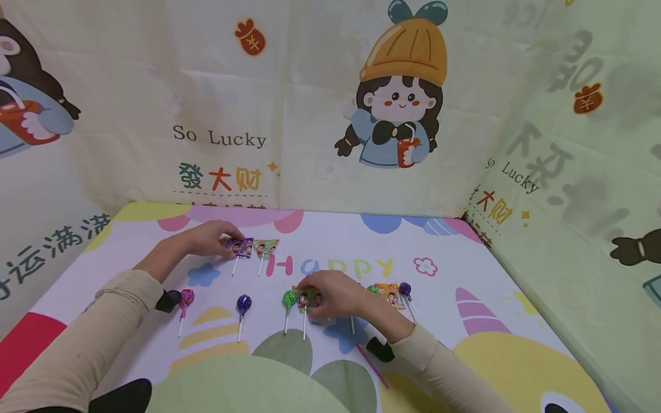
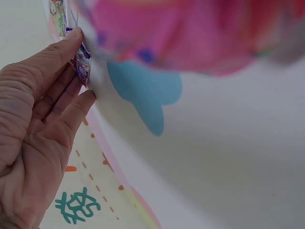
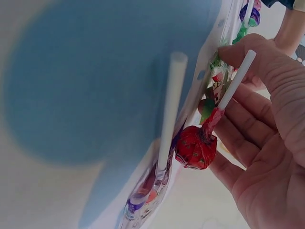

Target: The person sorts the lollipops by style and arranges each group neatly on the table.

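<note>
Left hand (image 1: 209,238): far left, fingers bent, thumb and fingertips pinching purple packet lollipop (image 1: 241,248); pale green packet lollipop (image 1: 265,249) just right of it. Right hand (image 1: 338,292): nearer, centre, fingers curled, pinching green-red packet lollipop (image 1: 303,300), beside green ball lollipop (image 1: 290,299). Red ball lollipop (image 3: 196,148) near right palm.
</note>
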